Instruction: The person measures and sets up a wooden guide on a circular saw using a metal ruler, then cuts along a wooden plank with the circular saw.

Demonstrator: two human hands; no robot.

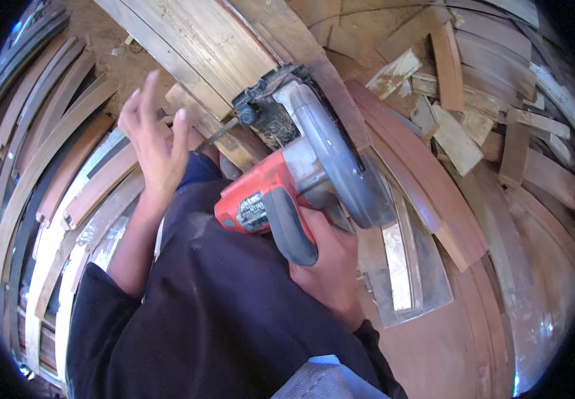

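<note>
In my right hand (330, 266) is the handle of a red and grey circular saw (284, 176), the fingers wrapped round its grip. The saw's base sits at the near end of a pale wooden board (201, 46), with sawdust showing inside the saw's front. Whether the blade is in the wood is hidden by the saw body. My left hand (157, 136) is raised to the left of the saw, fingers spread, holding nothing. Close beside that hand lies the end of a short wooden piece (191, 106).
Long planks (48, 159) are stacked along the left side. Scrap wood offcuts (460, 136) lie piled at the far right. Curved-looking reddish boards (420, 179) lie right of the saw, near a clear plastic sheet (437, 292). Bare brown ground (104, 30) shows at the far left.
</note>
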